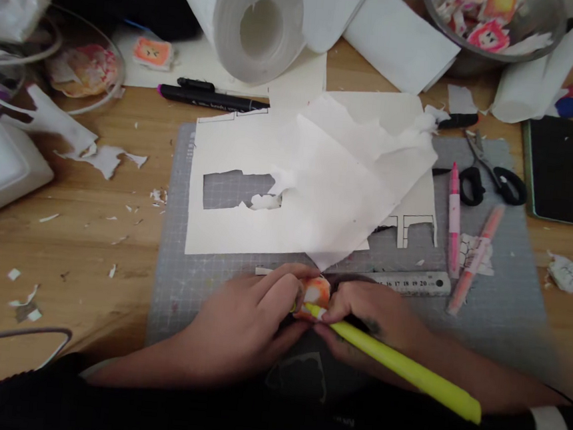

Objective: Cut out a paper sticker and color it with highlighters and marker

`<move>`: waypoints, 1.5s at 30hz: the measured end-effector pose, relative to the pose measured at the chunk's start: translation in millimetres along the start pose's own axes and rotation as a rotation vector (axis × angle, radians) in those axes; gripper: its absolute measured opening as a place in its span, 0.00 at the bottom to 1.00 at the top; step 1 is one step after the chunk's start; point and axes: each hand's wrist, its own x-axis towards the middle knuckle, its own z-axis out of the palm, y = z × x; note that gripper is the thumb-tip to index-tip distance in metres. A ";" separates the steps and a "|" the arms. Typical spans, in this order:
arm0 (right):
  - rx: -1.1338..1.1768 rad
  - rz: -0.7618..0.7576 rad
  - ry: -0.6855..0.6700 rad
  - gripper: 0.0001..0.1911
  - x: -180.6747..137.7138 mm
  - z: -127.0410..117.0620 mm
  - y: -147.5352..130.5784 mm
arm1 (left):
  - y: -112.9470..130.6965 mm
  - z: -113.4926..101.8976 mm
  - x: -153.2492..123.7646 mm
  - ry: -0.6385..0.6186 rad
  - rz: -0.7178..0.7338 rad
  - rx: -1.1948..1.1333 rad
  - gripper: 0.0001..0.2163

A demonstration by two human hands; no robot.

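My left hand (242, 321) pinches a small orange and white paper cutout (316, 290) at the near edge of the grey cutting mat (489, 306). My right hand (372, 323) is closed round a yellow-green pen (404, 366), whose tip rests against the cutout. Both hands meet just in front of a metal ruler (414, 281). Behind them lies a white sheet (248, 198) with a cut-out hole, partly covered by crumpled thin paper (350, 174).
Scissors (495, 173), two pink pens (454, 216) and a phone (554, 168) lie to the right. A paper roll (257, 25), a black marker (206, 96) and a metal bowl of cutouts (488, 25) stand at the back. Paper scraps litter the wooden table (90, 224) on the left.
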 end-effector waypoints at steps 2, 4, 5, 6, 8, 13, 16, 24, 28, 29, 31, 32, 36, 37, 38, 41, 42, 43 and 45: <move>0.011 0.031 0.031 0.03 2.1 -1.3 -2.7 | -0.2 0.2 0.3 0.005 0.004 -0.002 0.06; 0.011 0.008 -0.011 0.04 3.4 -2.3 -5.2 | -0.3 0.4 0.3 0.000 0.010 -0.007 0.06; 0.009 0.000 -0.033 0.04 3.7 -2.5 -6.1 | -0.3 0.4 0.2 -0.004 0.014 -0.008 0.06; 0.009 0.016 -0.038 0.04 3.9 -2.6 -6.7 | -0.3 0.3 0.0 -0.003 0.016 -0.006 0.05; 0.006 0.093 0.007 0.04 4.1 -2.5 -7.3 | -0.1 0.1 -0.3 0.002 0.015 0.006 0.05; -0.003 0.038 -0.060 0.04 4.9 -2.4 -6.5 | -0.1 -0.5 0.2 -0.011 0.010 0.011 0.04; 0.017 0.096 -0.032 0.04 4.1 -3.0 -4.7 | -0.3 -0.4 0.4 -0.010 -0.004 0.014 0.04; 0.073 0.043 -0.032 0.02 -0.5 -4.5 -2.0 | -0.4 -0.8 0.9 -0.031 -0.008 -0.006 0.04; 0.062 0.001 -0.084 0.02 1.8 -5.3 -4.0 | -0.6 -0.2 1.6 -0.031 -0.002 -0.022 0.04; 0.055 0.026 -0.064 0.02 2.3 -5.4 -4.4 | -0.6 0.1 1.7 -0.027 -0.003 -0.018 0.03; 0.044 0.047 -0.043 0.01 2.6 -5.5 -4.7 | -0.7 0.6 1.7 -0.021 -0.003 -0.007 0.03; 0.043 0.036 -0.063 0.01 2.4 -5.5 -4.7 | -0.7 0.6 1.5 -0.023 0.002 -0.008 0.03; 0.065 0.085 -0.090 0.02 2.1 -6.7 -5.5 | -0.2 -0.4 0.3 -0.029 0.003 -0.005 0.03; 0.068 0.125 -0.051 0.02 2.5 -7.3 -6.1 | -0.1 -0.6 0.0 -0.023 0.004 -0.002 0.03; 0.070 0.143 -0.028 0.02 3.1 -8.0 -6.8 | 0.1 -0.7 -0.2 -0.018 0.003 0.002 0.04; 0.080 0.054 -0.049 0.02 5.0 -9.8 -9.4 | 0.0 -0.2 -0.2 -0.026 0.001 0.004 0.04; 0.081 0.042 -0.056 0.03 5.4 -10.2 -10.1 | -0.2 0.1 -0.1 -0.033 -0.001 0.002 0.04; 0.077 0.059 -0.044 0.03 5.6 -10.3 -10.7 | -0.4 0.3 -0.1 -0.036 -0.001 0.001 0.04; 0.057 0.127 0.003 0.03 5.3 -10.1 -11.1 | -1.0 0.6 0.0 -0.032 0.004 0.001 0.04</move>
